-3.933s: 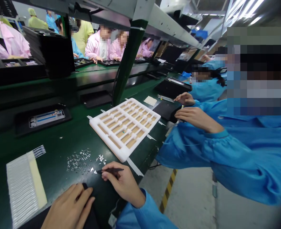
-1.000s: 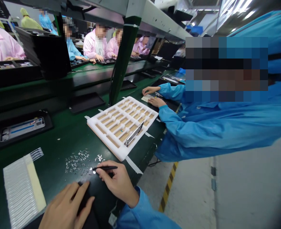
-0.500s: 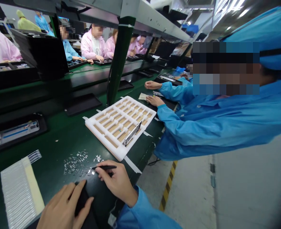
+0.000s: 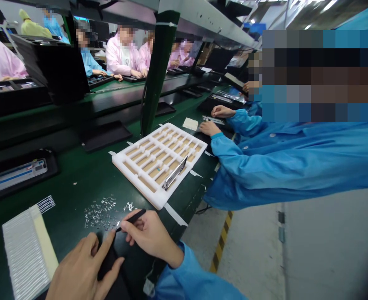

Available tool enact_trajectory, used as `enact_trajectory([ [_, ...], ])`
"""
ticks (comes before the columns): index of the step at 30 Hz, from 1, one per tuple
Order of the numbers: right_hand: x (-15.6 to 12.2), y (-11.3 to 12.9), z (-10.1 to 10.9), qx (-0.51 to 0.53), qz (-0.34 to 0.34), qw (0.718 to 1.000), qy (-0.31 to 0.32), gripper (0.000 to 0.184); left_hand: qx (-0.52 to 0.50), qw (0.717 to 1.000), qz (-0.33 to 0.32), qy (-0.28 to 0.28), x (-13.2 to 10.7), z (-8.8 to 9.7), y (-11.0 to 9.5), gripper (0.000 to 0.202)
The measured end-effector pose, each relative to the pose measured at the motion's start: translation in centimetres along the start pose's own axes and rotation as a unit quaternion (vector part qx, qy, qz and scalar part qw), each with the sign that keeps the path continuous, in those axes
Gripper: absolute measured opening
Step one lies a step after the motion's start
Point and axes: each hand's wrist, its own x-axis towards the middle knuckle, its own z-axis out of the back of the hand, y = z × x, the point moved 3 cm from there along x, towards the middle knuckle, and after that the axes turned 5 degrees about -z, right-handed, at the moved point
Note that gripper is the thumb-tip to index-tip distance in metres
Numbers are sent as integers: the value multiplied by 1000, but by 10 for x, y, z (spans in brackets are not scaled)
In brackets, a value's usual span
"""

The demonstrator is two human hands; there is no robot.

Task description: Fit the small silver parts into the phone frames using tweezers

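Note:
My right hand (image 4: 151,235) is closed around slim black tweezers (image 4: 137,216), their tip pointing down and left. That tip meets the index fingertip of my left hand (image 4: 80,264), or comes very near it. With fingers and thumb apart, my left hand rests over a black tray-like item (image 4: 116,275), mostly hidden beneath it and cut off by the frame. Just beyond both hands, many tiny silvery pieces (image 4: 101,212) lie scattered on the green bench (image 4: 74,225). A smaller cluster of whitish bits (image 4: 129,206) sits close above the tweezers.
A white slotted foam tray (image 4: 133,177) holds one upright phone frame (image 4: 175,173). At left are a sheet of pale strips (image 4: 24,254) and a black tray (image 4: 54,166) with a phone part. A co-worker's blue sleeve (image 4: 249,166) reaches in at right. A green post (image 4: 155,79) rises behind.
My right hand has tilted the tweezers more steeply, bringing their tip down and left to my left index finger. That finger has stretched forward. The co-worker's hands have shifted right.

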Motion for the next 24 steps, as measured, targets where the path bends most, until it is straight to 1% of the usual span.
enact_trajectory([
  [6, 3, -2, 0, 8, 3, 1000, -11, 38, 3, 1000, -2, 18, 0, -5, 1, 48],
  [11, -3, 0, 4, 15, 30, 999, -39, 39, 1, 999, 8, 32, -2, -6, 2, 47],
  [15, -7, 3, 8, 11, 47, 998, -37, 34, 0, 1000, 2, 29, -3, -5, 1, 49],
  [24, -6, 3, 8, 11, 45, 999, -27, 25, 18, 1000, 22, 11, -3, -4, 2, 48],
])
